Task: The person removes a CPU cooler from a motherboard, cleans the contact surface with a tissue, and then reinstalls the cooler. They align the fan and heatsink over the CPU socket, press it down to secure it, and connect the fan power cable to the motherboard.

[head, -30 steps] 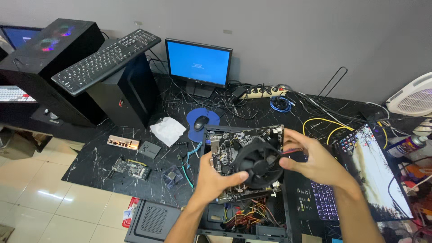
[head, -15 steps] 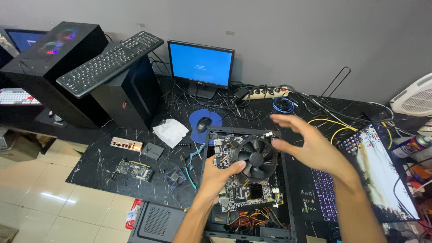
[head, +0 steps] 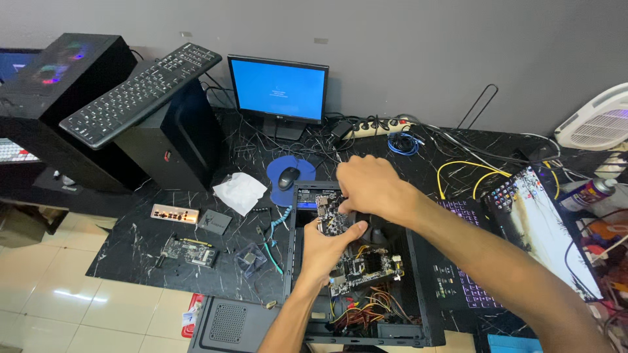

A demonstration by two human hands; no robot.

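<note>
Left hand [head: 327, 252] has a closed grip on the circuit board's [head: 356, 265] left edge. Right hand [head: 369, 186] pinches its top end. Board sits tilted over the open computer case [head: 418, 294] on the table [head: 131, 242], not seated. Risk as I see it: the board could slip, or a corner could snag the loose wires [head: 356, 314] underneath.

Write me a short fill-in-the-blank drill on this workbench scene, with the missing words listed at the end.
1. Both hands hold a green motherboard over an open black computer ____.
2. The black mouse rests on a round ____ pad.
3. The small monitor shows a plain ____ screen.
4. The black keyboard lies tilted on top of a black ____.

Missing words: case; blue; blue; tower
</note>
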